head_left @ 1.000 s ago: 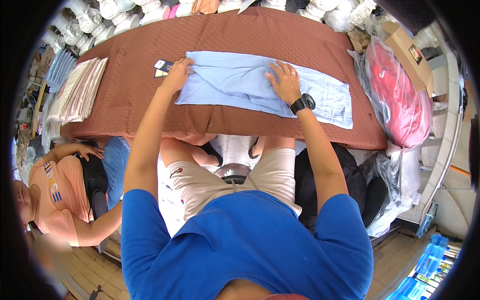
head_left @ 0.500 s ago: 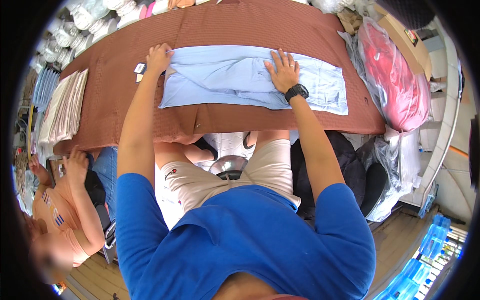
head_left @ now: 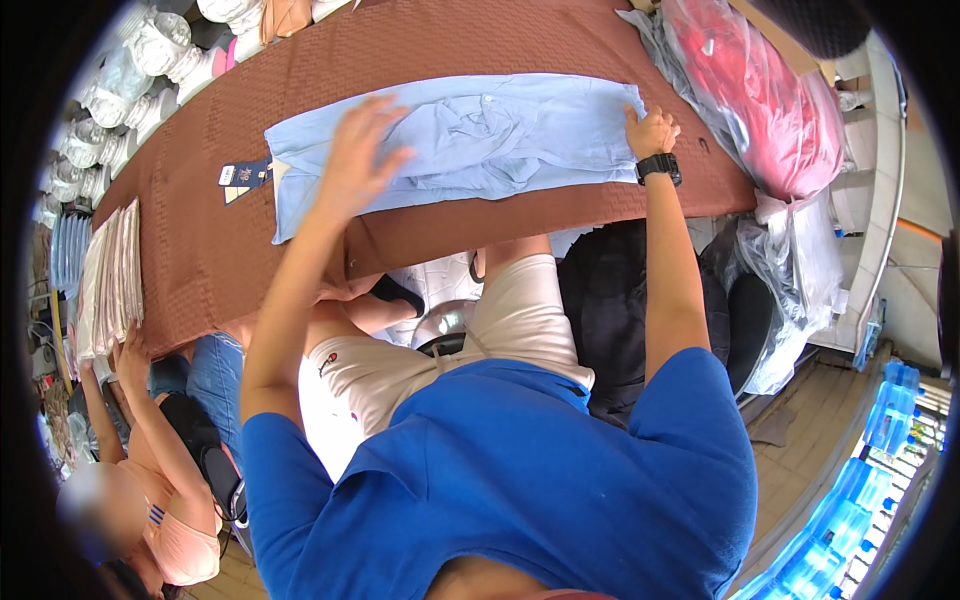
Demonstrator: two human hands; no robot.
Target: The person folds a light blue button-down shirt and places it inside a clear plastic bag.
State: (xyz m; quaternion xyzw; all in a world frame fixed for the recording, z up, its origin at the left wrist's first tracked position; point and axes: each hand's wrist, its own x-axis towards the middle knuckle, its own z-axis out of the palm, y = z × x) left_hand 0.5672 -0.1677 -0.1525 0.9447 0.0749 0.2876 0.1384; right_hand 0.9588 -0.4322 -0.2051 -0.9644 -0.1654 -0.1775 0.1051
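A light blue shirt (head_left: 450, 150), folded into a long strip, lies across the brown cloth-covered table in front of me. A small button and some creases show near its middle. Dark and pale hang tags (head_left: 245, 174) stick out at its left end. Over the left part of the shirt is my left hand (head_left: 362, 160), blurred, its fingers apart and holding nothing; whether it touches the cloth I cannot tell. My right hand (head_left: 653, 135), with a black watch on the wrist, has its fingers curled at the shirt's right end, gripping the edge.
Stacked folded garments (head_left: 112, 270) stand at the table's left edge, near another person (head_left: 165, 450). A plastic-wrapped red bundle (head_left: 765, 100) lies at the right. White wrapped rolls (head_left: 150, 45) line the far left. Blue water bottles (head_left: 840, 510) stand lower right.
My left hand has left the shirt's far left corner and moved nearer, over the cloth. My right hand has slid right to the shirt's end. The hang tags now lie more exposed.
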